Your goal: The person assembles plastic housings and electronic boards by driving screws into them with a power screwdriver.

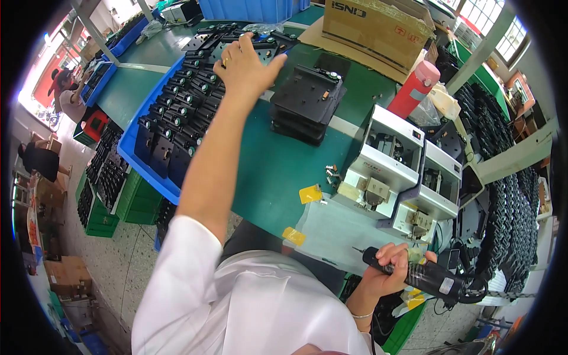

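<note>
My left hand [245, 66] reaches over the far part of a blue tray [131, 141], its fingers spread and nothing seen in them. Rows of black plates with cylindrical parts [186, 97] fill that tray. In my right hand [384, 272] is a black electric screwdriver [423, 277], its thin bit pointing left and its cable leaving at the right end. A stack of black flat plates [305, 100] stands on the green table between the tray and the machines. On the top plate lie a small cylindrical part and a small brownish piece.
Two silver-grey screw feeders [387, 157] stand at the right, beside a red bottle [416, 89]. Small loose pieces [332, 173] lie left of them. A cardboard box [376, 29] and a blue bin [245, 9] are at the back. Green crates [139, 198] stand left, below table level. Other people are at far left.
</note>
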Action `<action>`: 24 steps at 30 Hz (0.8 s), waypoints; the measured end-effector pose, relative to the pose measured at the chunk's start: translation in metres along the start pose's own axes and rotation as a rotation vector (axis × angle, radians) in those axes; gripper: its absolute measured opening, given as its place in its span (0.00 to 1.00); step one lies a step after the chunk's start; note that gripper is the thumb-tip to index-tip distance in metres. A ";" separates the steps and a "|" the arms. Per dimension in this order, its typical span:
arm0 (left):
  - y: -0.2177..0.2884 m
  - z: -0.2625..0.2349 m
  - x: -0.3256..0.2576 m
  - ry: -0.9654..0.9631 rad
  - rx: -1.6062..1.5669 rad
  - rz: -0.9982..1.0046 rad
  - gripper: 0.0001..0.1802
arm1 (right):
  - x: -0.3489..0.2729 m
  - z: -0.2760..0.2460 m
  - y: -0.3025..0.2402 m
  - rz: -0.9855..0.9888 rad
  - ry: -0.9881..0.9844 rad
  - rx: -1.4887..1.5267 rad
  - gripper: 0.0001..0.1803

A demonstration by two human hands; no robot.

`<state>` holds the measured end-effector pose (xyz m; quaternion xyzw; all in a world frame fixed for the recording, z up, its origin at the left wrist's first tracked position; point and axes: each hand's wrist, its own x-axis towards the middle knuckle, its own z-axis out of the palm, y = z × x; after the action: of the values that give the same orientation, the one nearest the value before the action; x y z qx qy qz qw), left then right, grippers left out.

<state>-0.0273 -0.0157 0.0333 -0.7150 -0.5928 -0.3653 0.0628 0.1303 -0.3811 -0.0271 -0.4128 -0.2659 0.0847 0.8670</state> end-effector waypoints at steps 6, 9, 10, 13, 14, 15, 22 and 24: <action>-0.044 0.065 0.084 -0.347 0.143 -0.115 0.54 | 0.000 0.003 0.002 0.042 0.007 0.038 0.31; -0.045 0.090 0.098 -0.316 0.283 -0.074 0.52 | -0.002 0.009 0.005 0.032 -0.029 -0.039 0.27; -0.039 0.092 0.098 -0.323 0.273 -0.070 0.52 | -0.003 0.015 0.006 0.028 -0.051 -0.098 0.24; -0.027 0.094 0.100 -0.416 0.389 0.036 0.43 | 0.003 0.031 0.002 0.051 -0.015 -0.139 0.23; -0.028 0.095 0.102 -0.421 0.384 0.038 0.43 | 0.003 0.032 0.002 0.071 -0.022 -0.162 0.24; -0.029 0.095 0.105 -0.445 0.373 0.039 0.41 | 0.004 0.032 0.002 0.071 -0.021 -0.166 0.24; -0.030 0.107 0.092 -0.305 0.415 0.205 0.32 | 0.003 0.024 0.000 0.028 -0.016 -0.076 0.30; -0.029 0.107 0.088 -0.258 0.426 0.252 0.31 | 0.002 0.026 -0.006 0.063 0.013 -0.071 0.31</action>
<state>-0.0021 0.1196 -0.0018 -0.7945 -0.5656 -0.1276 0.1806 0.1177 -0.3669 -0.0085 -0.4518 -0.2501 0.0999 0.8505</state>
